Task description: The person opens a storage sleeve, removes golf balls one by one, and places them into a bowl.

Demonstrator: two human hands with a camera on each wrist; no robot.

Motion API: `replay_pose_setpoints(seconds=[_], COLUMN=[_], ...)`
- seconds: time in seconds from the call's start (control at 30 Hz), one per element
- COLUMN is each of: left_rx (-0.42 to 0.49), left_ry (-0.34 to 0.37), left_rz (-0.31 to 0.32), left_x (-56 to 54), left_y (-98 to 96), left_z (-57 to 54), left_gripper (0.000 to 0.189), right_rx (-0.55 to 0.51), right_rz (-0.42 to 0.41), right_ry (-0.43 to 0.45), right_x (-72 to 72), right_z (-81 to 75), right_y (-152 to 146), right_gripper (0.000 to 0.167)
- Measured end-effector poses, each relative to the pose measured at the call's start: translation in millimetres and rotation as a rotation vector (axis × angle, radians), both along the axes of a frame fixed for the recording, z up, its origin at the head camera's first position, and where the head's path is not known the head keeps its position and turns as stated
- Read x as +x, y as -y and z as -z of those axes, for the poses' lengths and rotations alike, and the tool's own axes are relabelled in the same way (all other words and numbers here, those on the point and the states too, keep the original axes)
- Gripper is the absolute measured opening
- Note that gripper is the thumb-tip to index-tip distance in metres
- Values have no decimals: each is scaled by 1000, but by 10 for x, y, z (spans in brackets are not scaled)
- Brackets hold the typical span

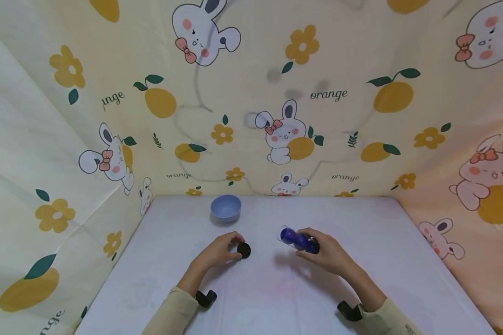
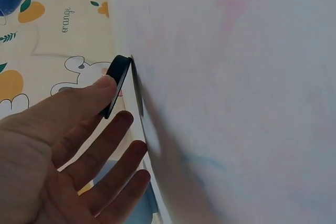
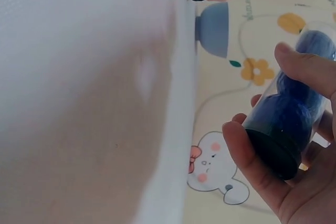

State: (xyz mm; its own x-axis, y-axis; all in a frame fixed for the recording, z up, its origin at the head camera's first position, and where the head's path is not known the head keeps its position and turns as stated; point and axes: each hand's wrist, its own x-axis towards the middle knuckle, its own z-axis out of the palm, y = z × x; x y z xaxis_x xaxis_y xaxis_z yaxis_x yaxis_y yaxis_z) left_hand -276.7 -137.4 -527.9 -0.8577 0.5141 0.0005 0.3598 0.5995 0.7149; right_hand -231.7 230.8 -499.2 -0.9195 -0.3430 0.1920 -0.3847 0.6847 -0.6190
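Observation:
My left hand (image 1: 220,250) pinches a round black lid (image 1: 244,251) between thumb and fingers. In the left wrist view the lid (image 2: 118,80) stands on edge at the table surface, the other fingers spread loosely. To the right, my right hand (image 1: 328,253) grips a clear tube (image 1: 280,234) held tilted above the table. Several dark blue balls (image 1: 300,241) sit in a row inside it. Its uncapped-looking end points left, away from the palm. A black cap (image 3: 274,153) closes the end near the palm, as the right wrist view shows.
A light blue bowl (image 1: 226,208) stands at the back of the white table (image 1: 172,260), left of centre. Cloth walls (image 1: 243,93) printed with rabbits and oranges rise behind and on both sides. Each wrist wears a black camera mount (image 1: 206,298).

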Motion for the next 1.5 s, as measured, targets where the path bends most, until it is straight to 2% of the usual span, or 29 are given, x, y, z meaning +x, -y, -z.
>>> replay_pose_setpoints(seconds=[0.17,0.37,0.67,0.87,1.1,1.5], left_rx=[-14,40,144,214,276,267], left_ry=[-9,-29,-73,-64,-85,-55], left_rz=[-37,-58,-10,-6,9,35], left_x=[11,38,130,183,229,246], left_y=[-8,-80,-285,-368,-449,-525], left_z=[-34,-140,-349,-336,-289,-287], left_gripper=[40,43,46,44,46,49], right_rx=[-13,19,71,107,139,189], right_rz=[-18,-17,-20,-33,-51,-84], right_ry=[-4,-23,-81,-91,-87,-86], right_x=[-13,-27,-51,-43,-52,-85], right_z=[-23,-58,-75,-73,-82,-115], right_y=[9,18,66,91,124,156], right_gripper=[57,56,54,53,52,52])
